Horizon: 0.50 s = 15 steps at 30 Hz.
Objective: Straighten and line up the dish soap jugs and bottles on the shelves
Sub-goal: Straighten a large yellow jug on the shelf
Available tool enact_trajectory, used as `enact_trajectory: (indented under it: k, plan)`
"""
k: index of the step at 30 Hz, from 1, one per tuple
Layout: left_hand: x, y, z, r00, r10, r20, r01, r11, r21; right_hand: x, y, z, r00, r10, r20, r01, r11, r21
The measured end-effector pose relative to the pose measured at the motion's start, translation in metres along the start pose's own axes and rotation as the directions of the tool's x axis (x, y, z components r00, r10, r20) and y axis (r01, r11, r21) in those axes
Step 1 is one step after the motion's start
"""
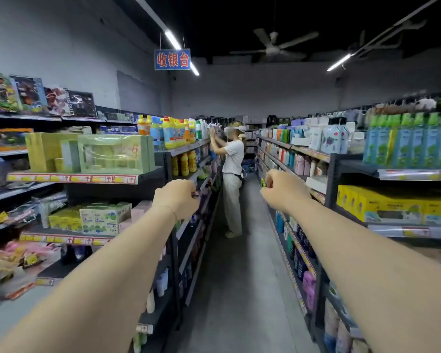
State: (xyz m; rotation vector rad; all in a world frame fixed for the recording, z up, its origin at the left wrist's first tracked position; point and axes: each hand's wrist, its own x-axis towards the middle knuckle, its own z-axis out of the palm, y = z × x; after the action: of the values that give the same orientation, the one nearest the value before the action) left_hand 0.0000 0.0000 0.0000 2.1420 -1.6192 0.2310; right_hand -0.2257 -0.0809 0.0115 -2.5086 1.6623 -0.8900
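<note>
Left hand [176,200] and right hand [278,189] are out at arm's length over the aisle, fingers curled into fists, nothing plainly held, neither touching a shelf. The dish soap jugs [172,135], yellow with red caps, stand on the top left shelf [186,149] well ahead, with orange bottles [186,163] on the tier below and another person [232,161] working just beyond. Judged an approach step, no straightening begun; the next move calls for closing on that rack, opening the hands and squaring the jugs to the shelf's front edge.
</note>
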Motion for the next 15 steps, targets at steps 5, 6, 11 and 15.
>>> enact_trajectory:
  k: [5, 6, 11, 15]
  plan:
    - [0.079, -0.011, 0.034, 1.000, 0.019, 0.009, -0.020, 0.997, 0.072, 0.075, 0.002, 0.038, 0.997, -0.069, 0.018, 0.070, 0.996, -0.055]
    - [0.093, -0.011, 0.043, 0.999, 0.019, 0.029, -0.021, 0.996, 0.082, 0.091, 0.006, 0.048, 0.998, -0.067, 0.022, 0.068, 0.996, -0.055]
    - [0.171, -0.016, 0.087, 0.998, 0.024, 0.063, -0.032, 0.991, 0.127, 0.169, 0.035, 0.102, 0.993, -0.091, 0.080, 0.097, 0.992, -0.076]
    - [0.239, -0.017, 0.124, 0.999, 0.001, 0.049, -0.009, 0.988, 0.155, 0.238, 0.058, 0.140, 0.985, -0.145, 0.097, 0.152, 0.986, -0.066]
